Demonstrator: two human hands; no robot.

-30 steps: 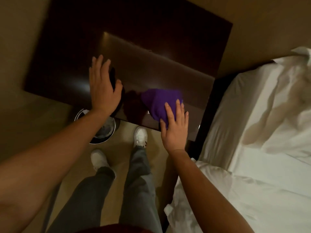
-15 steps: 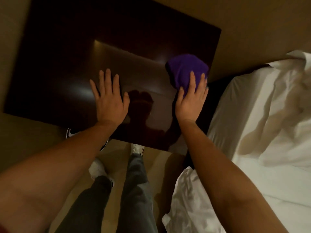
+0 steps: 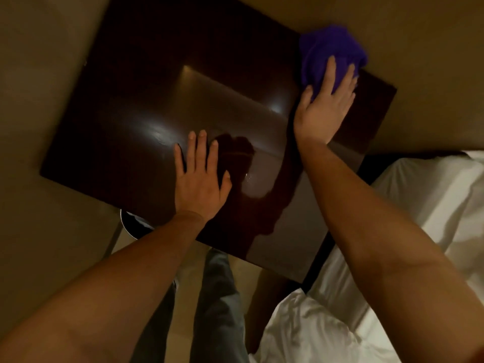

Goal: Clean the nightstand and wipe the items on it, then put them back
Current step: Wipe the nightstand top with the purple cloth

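My right hand (image 3: 326, 100) presses the purple cloth (image 3: 331, 52) flat into the worktop's (image 3: 146, 106) far corner; left hand (image 3: 201, 179) lies open, bracing me.

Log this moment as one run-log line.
step: wiping nightstand | right hand: pressing purple cloth at far right corner | left hand: flat on top, empty | items: none visible

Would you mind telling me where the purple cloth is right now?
The cloth is at the nightstand's far right corner, under the right hand.
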